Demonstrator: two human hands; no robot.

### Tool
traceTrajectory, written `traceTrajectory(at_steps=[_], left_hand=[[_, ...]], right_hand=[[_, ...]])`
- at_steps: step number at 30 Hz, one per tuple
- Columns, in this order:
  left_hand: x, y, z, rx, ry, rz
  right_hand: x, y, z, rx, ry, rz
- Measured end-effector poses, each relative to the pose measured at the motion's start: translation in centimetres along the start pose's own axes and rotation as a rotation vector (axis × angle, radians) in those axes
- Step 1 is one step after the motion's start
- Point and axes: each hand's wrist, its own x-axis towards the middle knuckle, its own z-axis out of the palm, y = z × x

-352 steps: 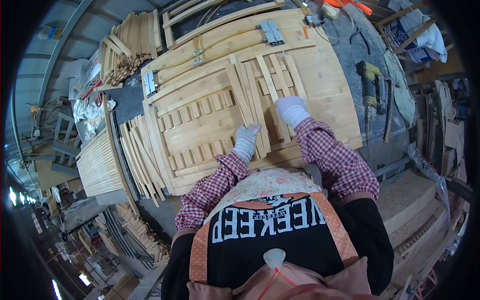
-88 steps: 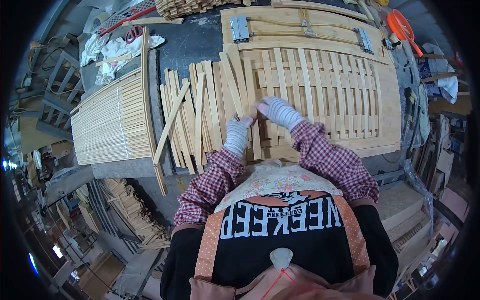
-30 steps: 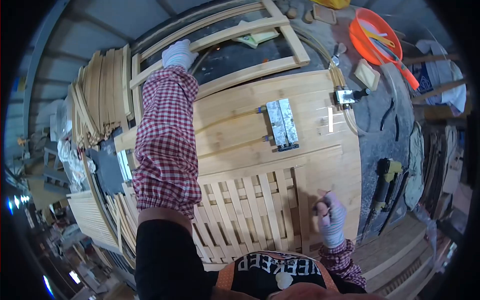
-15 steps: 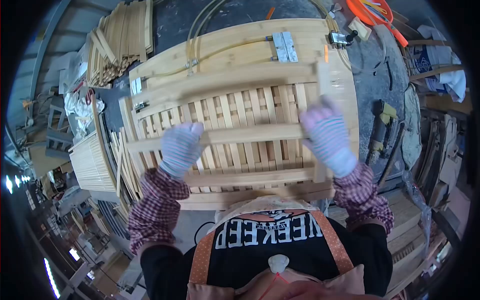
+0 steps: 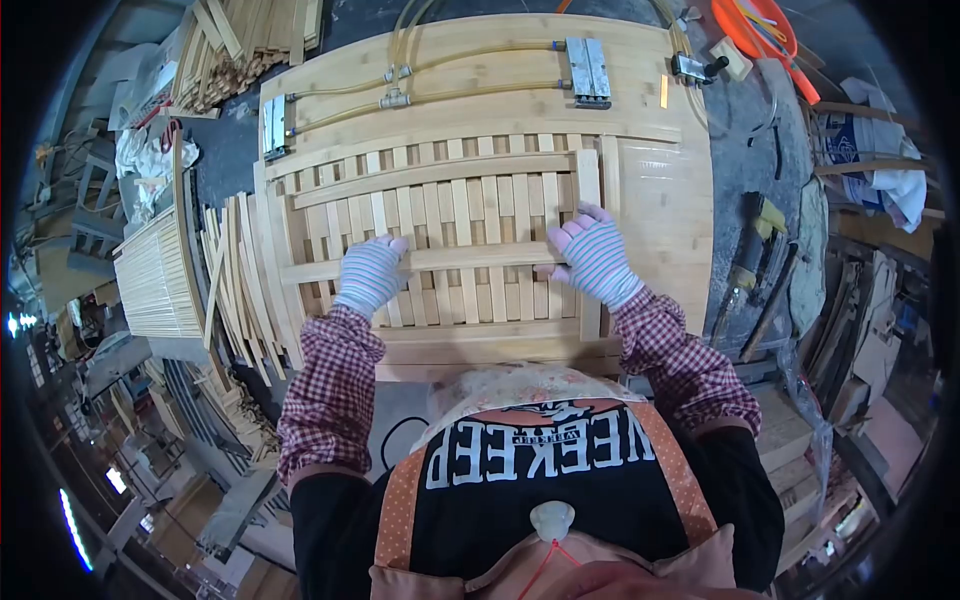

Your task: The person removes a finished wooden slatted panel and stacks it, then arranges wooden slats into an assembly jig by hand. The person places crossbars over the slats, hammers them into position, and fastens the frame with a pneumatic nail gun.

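Observation:
A wooden frame point(image 5: 588, 190) with a middle bar point(image 5: 480, 256) lies over rows of pale upright slats point(image 5: 462, 212) on the wooden board point(image 5: 660, 220). My left hand point(image 5: 370, 272), in a striped glove with bare fingertips, is closed around the left part of the middle bar. Near the bar's right end my right hand point(image 5: 592, 254) grips it, thumb below and fingers above. Crossing strips show beneath the slats. Parts of the bar are hidden by both hands.
Metal clamps point(image 5: 588, 72) with yellow hoses sit along the board's far side. Loose strips point(image 5: 240, 270) and a bundle of thin sticks point(image 5: 160, 280) lie left. A nail gun point(image 5: 745, 250) rests right, below an orange basin point(image 5: 760, 28). Stacked wood point(image 5: 240, 50) stands at the back left.
The wooden frame was lifted from the back of the bench, carried toward me and lowered over the slats. Both hands now hold its middle bar; earlier only my left hand reached it.

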Motion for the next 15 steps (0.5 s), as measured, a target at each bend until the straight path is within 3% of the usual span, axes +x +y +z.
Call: traceTrajectory(at_steps=[3,8,9,13,15], left_hand=[[0.9,0.0,-1.4,-0.152,0.295,0.193],[3.2,4.5,-1.3,-0.261,0.457,0.214],[3.1,4.6,-1.2,-0.264,0.453,0.209],[2.6,5.2,-0.5,-0.284,-0.028,-0.047],[2.9,4.9,-0.6,-0.487,0.246,0.050]], right_hand=[[0.5,0.5,0.0,-0.014,0.040,0.001],[-0.1,0.9,0.2,0.003,0.057,0.009],[0.0,1.0,0.2,0.006,0.051,0.007],[0.5,1.0,-1.2,0.147,-0.001,0.032],[1.2,3.0,-3.4,0.363,0.164,-0.062]])
